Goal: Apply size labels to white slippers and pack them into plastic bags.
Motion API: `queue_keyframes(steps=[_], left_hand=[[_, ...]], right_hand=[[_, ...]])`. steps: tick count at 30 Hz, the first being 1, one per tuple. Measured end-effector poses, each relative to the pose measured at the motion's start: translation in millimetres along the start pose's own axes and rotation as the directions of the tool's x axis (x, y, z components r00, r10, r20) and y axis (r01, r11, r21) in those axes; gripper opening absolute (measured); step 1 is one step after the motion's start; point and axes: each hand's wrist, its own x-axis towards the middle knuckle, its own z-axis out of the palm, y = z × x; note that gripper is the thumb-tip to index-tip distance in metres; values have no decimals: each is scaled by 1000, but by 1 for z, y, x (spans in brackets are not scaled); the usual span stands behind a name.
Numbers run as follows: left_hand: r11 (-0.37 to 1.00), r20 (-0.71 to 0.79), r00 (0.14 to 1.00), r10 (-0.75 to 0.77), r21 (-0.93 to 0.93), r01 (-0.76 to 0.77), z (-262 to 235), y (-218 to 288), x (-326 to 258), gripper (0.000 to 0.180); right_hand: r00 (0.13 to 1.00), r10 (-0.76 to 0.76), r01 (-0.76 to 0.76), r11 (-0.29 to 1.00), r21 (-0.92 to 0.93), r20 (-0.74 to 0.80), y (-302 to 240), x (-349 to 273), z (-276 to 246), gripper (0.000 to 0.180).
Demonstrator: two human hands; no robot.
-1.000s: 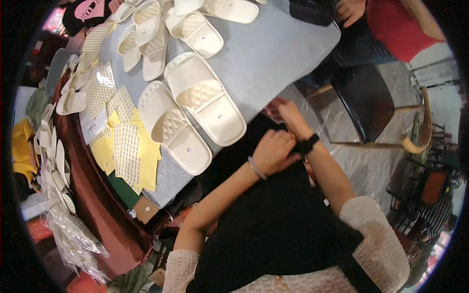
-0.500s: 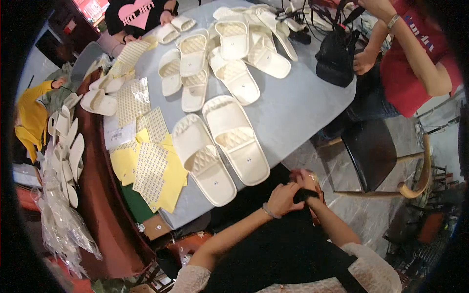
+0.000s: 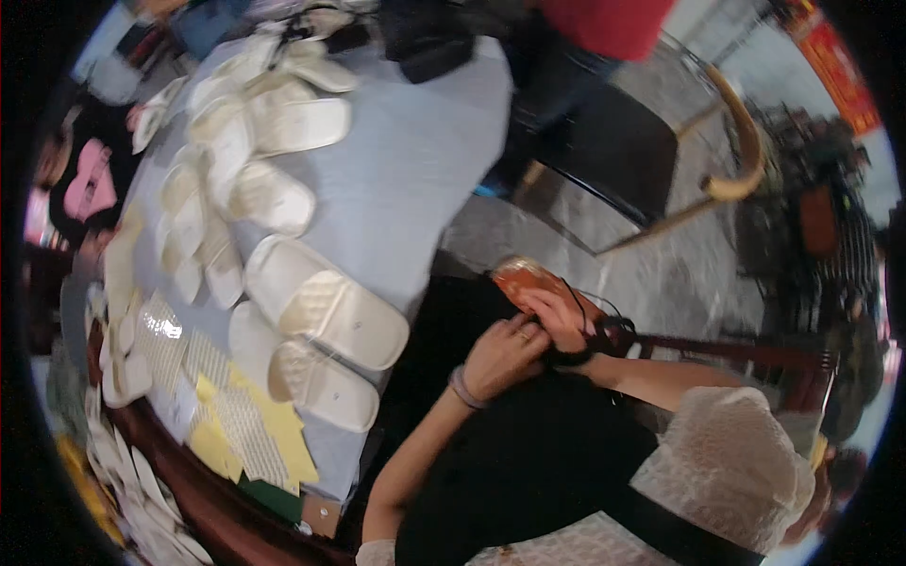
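My left hand [image 3: 505, 361] lies in front of my body, its fingers curled in against the back of my right hand near the wrist. What they pinch, if anything, is hidden. My right hand [image 3: 559, 323] has its fingers stretched out and lies beside a shiny orange-brown object [image 3: 527, 279] with a thin black cord; its kind is unclear. A black wristband [image 3: 570, 358] circles my right wrist. Left of my hands, two large cream quilted slippers, one [image 3: 340, 313] partly over the other [image 3: 326, 382], lie on the grey-covered table [image 3: 406, 170].
Several more cream slippers [image 3: 274, 196] are spread farther back, near a black bag [image 3: 425, 42]. Yellow-backed sticker sheets [image 3: 250, 429] lie at the table's left. A black-seated chair [image 3: 613, 156] stands at right; a person in red [image 3: 604, 24] is beyond the table.
The view has swung to the right, so the table and slippers sit farther left. My right fingers have straightened, and more of the orange-brown object shows. My left hand stays at the right wrist.
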Motion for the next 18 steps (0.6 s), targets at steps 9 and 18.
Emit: queue_keyframes(steps=[9,18], left_hand=[[891,-193,892,-408,-298,343,3,-4,29,40],[564,-143,831,-538,-793,229,-34,38,121,42]], right_hand=[[990,128,-124,990,-74,52,-30,-88,-54,79],[996,80,-85,759,-646,-38,-38,2,-171,32]])
